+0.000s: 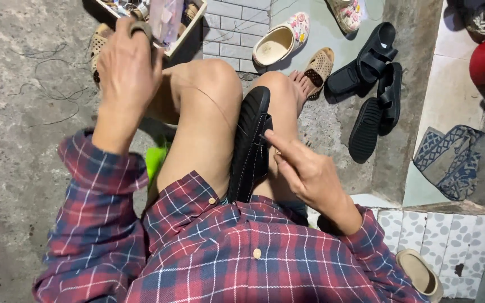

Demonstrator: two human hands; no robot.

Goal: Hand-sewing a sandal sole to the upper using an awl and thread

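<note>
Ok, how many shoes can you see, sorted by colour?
Black sandals: 4, one clamped between the knees
Tan perforated shoes: 2
Cream clog: 1
Beige slipper: 1
Floral shoe, cut off by the frame: 1
Total: 9

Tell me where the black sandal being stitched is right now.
In the head view, the black sandal stands on edge, clamped between the person's bare knees at centre frame, with the right hand touching its side and the left hand raised up left.
</note>
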